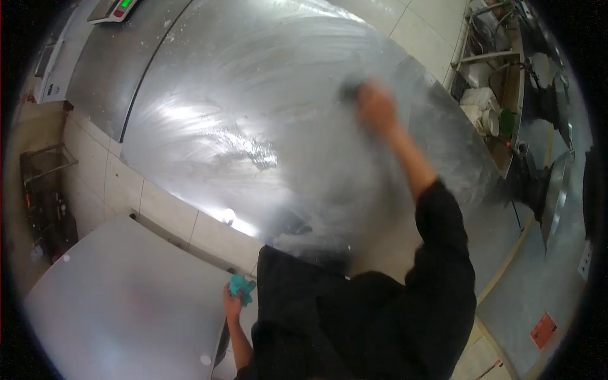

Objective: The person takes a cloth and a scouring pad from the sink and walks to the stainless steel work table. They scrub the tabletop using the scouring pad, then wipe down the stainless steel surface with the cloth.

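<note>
From my post, I saw the right hand (pixel 376 109) gripping a blurred dark object (pixel 350 89) on the metal table's (pixel 209 69) far right; near left, the left hand (pixel 232 304) clutched a teal cloth (pixel 240 287).

Two grips: one left (pixel 232 305), one right (pixel 377 109). One teal cloth (pixel 241 289) and one dark, blurred pad (pixel 349 90). One steel worktop (pixel 304 145), with one dark seam (pixel 149 77) splitting it into two sections. One pale surface (pixel 126 304), one scale (pixel 111 10), one orange card (pixel 543 330), one white tub (pixel 489 122), one green item (pixel 506 121). Floor tiles (pixel 427 41) number several; cut off and covered, they allow no exact count.
</note>
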Available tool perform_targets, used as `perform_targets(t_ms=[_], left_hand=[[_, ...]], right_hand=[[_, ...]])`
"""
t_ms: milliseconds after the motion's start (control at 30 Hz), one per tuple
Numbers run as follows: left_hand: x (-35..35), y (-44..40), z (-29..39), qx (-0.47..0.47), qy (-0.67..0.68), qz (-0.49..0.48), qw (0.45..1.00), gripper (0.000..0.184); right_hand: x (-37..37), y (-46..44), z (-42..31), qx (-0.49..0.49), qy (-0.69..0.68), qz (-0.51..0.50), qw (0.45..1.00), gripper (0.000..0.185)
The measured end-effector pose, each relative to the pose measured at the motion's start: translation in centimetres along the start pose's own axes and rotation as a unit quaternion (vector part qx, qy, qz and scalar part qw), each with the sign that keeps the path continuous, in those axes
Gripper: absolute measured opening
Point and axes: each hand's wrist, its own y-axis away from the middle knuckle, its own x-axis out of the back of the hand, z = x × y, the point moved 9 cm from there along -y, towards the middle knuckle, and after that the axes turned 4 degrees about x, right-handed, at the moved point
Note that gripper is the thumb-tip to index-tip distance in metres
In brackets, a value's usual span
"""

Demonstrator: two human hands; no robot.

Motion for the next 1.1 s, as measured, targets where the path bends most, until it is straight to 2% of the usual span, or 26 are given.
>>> perform_targets(t_ms=[33,67,133,167,267,300,367,433,533,633,667,700,767,867,900,967,1000,1033,1067,1100], left_hand=[[-0.6,1.1,1.9,0.034,0.09,-0.033,0.995,0.056],[-1.5,1.1,2.4,0.024,0.096,-0.028,0.995,0.056],[0.3,1.2,3.1,-0.021,-0.065,0.024,0.997,0.056],[0.1,0.0,-0.1,-0.014,0.021,0.026,0.999,0.053],[-1.0,-1.1,-2.6,0.002,0.1,-0.008,0.995,0.051],[-0.7,-0.6,-0.6,-0.018,0.061,-0.003,0.998,0.051],[-0.2,0.8,1.1,-0.005,0.051,-0.018,0.999,0.051],[-0.7,0.3,1.6,-0.009,0.057,-0.021,0.998,0.051],[0.3,0.5,2.1,-0.061,0.045,-0.001,0.997,0.051],[-0.1,0.8,2.0,-0.013,0.087,0.003,0.996,0.052],[-0.1,0.4,1.2,-0.003,0.089,-0.002,0.996,0.052],[-0.3,0.1,0.2,0.007,0.091,-0.009,0.996,0.051],[-0.2,-0.7,-1.1,-0.01,0.062,-0.017,0.998,0.052],[0.3,-1.3,-2.0,-0.02,0.047,-0.009,0.999,0.052],[-0.3,-1.3,-2.6,-0.002,0.065,-0.002,0.998,0.053],[-1.3,-1.0,-2.2,0.006,0.091,-0.012,0.996,0.054],[-1.1,-0.6,-1.1,0.012,0.108,-0.022,0.994,0.054],[-0.6,-0.1,0.5,-0.015,0.003,0.011,1.0,0.054],[-0.9,-0.2,0.1,-0.008,0.004,0.01,1.0,0.054],[-1.1,-0.8,-0.1,-0.014,0.017,-0.007,1.0,0.054]], right_hand=[[3.5,-2.4,8.6,-0.32,-0.1,-0.04,0.941,0.025],[3.1,-3.9,9.5,-0.314,-0.101,-0.03,0.943,0.025],[2.7,-3.6,10.1,-0.289,-0.047,0.006,0.956,0.026],[2.7,-3.3,10.3,-0.267,-0.013,0.015,0.964,0.027],[1.3,1.2,-5.4,-0.087,-0.143,-0.086,0.982,0.022],[1.1,0.6,-5.2,-0.083,-0.146,-0.084,0.982,0.022],[1.7,1.5,-3.2,-0.126,-0.101,-0.111,0.981,0.023],[2.6,-1.5,4.0,-0.24,-0.009,-0.125,0.962,0.025],[2.0,-1.2,1.9,-0.267,-0.021,-0.177,0.947,0.026],[1.5,2.3,-5.8,-0.166,-0.036,-0.161,0.972,0.024],[2.0,3.0,-7.2,-0.125,-0.054,-0.143,0.98,0.024],[2.3,2.3,-5.5,-0.127,-0.052,-0.15,0.979,0.024],[2.8,-0.4,1.7,-0.267,-0.006,-0.165,0.949,0.025],[1.6,-0.9,1.4,-0.303,-0.005,-0.183,0.935,0.026],[1.5,-0.1,-2.4,-0.261,-0.034,-0.175,0.949,0.024],[0.7,1.9,-10.7,-0.089,-0.047,-0.069,0.993,0.024],[0.7,1.6,-10.3,-0.089,-0.049,-0.076,0.992,0.024],[0.6,0.9,-8.9,-0.105,-0.069,-0.089,0.988,0.023],[0.8,-0.5,-7.4,-0.119,-0.089,-0.1,0.984,0.023],[0.7,-2.5,-3.8,-0.224,-0.038,-0.151,0.962,0.023]])
